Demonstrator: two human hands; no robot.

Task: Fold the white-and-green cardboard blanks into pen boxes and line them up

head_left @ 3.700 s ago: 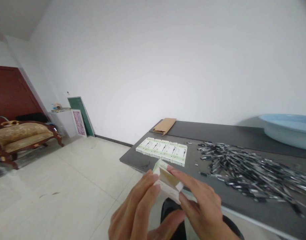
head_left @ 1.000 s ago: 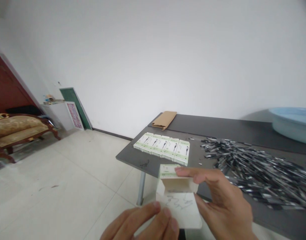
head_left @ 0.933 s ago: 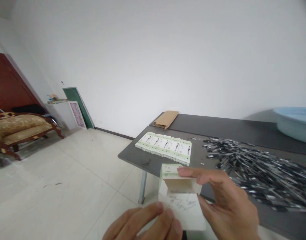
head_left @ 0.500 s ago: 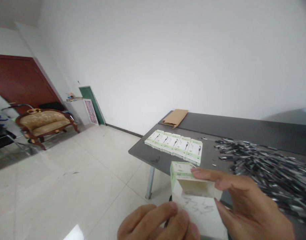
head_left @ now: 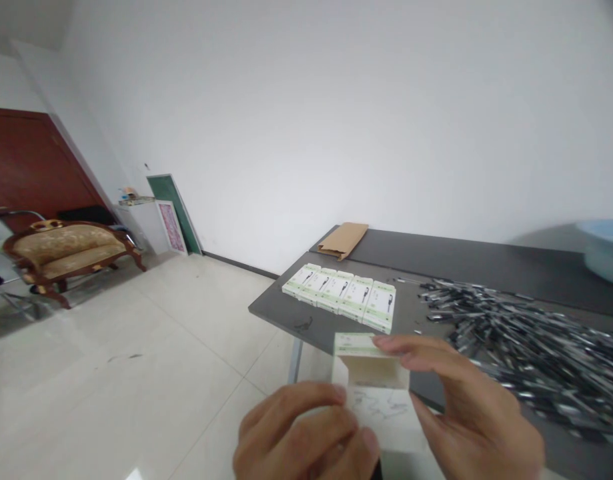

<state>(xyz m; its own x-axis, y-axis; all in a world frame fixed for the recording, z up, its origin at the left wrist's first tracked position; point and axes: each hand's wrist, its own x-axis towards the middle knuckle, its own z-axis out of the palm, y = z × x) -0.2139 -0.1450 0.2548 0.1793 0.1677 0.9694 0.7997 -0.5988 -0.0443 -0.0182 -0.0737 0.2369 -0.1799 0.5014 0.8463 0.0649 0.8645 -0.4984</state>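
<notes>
A small white-and-green cardboard pen box (head_left: pixel 386 407) is held low in front of me, its end open toward me and its flaps folded out. Pen scribbles mark the white front flap. My right hand (head_left: pixel 476 407) grips the box from the right, fingers across the top edge and thumb along the side. My left hand (head_left: pixel 301 433) is closed at the box's left edge, its curled fingertips against the flap. Part of the left fingers' hold is hidden. Beyond lie several similar closed boxes (head_left: pixel 343 293) in a row on the dark table (head_left: pixel 276 308).
A large heap of black and clear pens (head_left: pixel 526 347) covers the table's right part. A brown paper bag (head_left: pixel 343 240) lies at the far left corner, and a light blue basin (head_left: pixel 606 250) stands at far right. A carved sofa (head_left: pixel 71 253) stands across the tiled floor.
My view has shifted slightly, bringing more of the blue basin in. Both hands and the open box sit a little further left in view; the hold on the box looks the same.
</notes>
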